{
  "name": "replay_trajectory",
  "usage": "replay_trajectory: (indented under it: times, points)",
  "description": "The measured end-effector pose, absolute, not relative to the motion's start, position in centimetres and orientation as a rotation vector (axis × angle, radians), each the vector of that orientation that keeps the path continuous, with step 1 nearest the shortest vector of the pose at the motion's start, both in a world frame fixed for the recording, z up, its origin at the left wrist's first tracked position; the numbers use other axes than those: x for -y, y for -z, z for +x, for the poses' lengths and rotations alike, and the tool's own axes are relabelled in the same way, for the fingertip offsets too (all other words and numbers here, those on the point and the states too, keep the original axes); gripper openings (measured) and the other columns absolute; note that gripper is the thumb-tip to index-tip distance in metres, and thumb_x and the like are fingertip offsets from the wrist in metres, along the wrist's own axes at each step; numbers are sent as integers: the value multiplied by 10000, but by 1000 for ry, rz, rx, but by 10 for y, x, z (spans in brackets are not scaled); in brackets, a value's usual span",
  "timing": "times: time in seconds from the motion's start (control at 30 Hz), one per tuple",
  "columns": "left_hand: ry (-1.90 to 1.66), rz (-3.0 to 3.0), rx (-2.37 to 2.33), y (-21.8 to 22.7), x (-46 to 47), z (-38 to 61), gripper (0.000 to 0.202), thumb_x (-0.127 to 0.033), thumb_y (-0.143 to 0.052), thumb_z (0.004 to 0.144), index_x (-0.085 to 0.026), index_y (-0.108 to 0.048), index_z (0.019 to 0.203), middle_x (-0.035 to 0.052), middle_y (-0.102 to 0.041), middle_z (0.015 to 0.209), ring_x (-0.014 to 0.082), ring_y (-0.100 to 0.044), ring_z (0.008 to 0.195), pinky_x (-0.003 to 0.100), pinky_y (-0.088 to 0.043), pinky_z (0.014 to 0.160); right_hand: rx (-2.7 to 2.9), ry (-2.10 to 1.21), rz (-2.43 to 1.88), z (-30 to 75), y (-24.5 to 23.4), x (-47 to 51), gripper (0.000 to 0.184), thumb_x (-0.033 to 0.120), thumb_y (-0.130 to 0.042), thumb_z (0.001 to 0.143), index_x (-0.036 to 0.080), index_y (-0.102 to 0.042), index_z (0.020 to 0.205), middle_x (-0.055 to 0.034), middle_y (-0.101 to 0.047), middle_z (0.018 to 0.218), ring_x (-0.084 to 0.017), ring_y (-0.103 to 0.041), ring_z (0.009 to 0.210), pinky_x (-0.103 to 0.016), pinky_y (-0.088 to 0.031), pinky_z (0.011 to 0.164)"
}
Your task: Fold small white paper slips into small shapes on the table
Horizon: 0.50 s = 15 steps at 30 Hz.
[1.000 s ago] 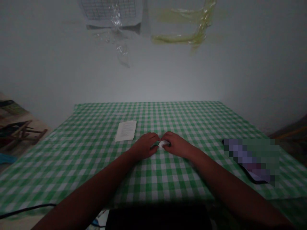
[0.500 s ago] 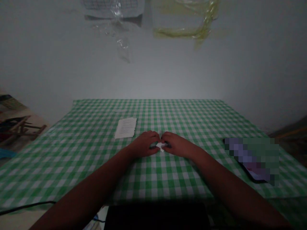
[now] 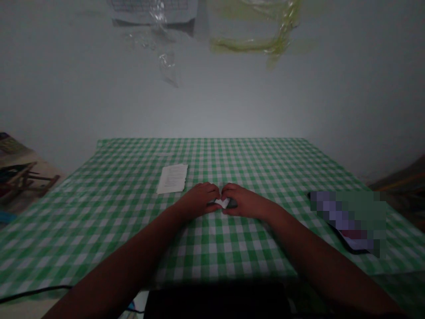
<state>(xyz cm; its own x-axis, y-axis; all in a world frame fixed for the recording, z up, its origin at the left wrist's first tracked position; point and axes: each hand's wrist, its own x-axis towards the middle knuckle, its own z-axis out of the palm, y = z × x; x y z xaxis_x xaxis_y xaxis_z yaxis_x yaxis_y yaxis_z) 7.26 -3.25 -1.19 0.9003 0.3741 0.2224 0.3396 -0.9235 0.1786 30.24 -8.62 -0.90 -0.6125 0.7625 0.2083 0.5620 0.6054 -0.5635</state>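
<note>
A small piece of white paper [image 3: 223, 203] lies between my two hands, low over the middle of the table. My left hand [image 3: 203, 198] pinches its left side, thumb near me and fingers curled on the far side. On the other side my right hand [image 3: 242, 200] pinches it the same way, and the fingertips of both hands nearly meet. Most of the paper is hidden by the fingers, so its full shape cannot be made out. To the left and farther off, a sheaf of white printed paper [image 3: 172, 178] with a ragged right edge lies flat.
A green and white checked cloth [image 3: 259, 164] covers the table. On the right lies a phone [image 3: 353, 245], partly blurred out. A black cable [image 3: 36, 292] crosses the near left corner. The wall [image 3: 212, 102] stands behind the table.
The white paper between my fingers has shifted shape slightly, and my right thumb has moved inward toward the left one. The camera view has drifted a little.
</note>
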Motion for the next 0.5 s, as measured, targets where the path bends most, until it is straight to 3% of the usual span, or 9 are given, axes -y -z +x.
replay_trajectory:
  times: [0.17, 0.33, 0.5]
  points:
    - [-408, 2941, -553, 11, 32, 75, 236, -328, -480, 991, -173, -651, 1042, 79, -661, 1077, 212, -589, 1008, 363, -460, 922, 2369, -583, -1048, 297, 10, 82, 46, 211, -644, 875, 195, -649, 918, -47, -615, 977, -176, -583, 919, -330, -483, 859]
    - [-449, 2904, -519, 11, 30, 73, 247, -275, -449, 995, -165, -670, 998, 79, -668, 1050, 200, -596, 988, 359, -466, 917, 2308, -595, -1060, 297, 12, 78, 129, 218, -581, 937, 174, -674, 859, -48, -633, 910, -162, -599, 874, -307, -479, 830]
    - [-589, 2774, -547, 16, 29, 71, 147, -291, -594, 913, -180, -684, 945, 73, -661, 1051, 198, -597, 992, 353, -479, 910, 2259, -567, -1145, 293, 14, 78, 152, 201, -600, 925, 166, -686, 805, -36, -615, 838, -149, -584, 797, -287, -471, 761]
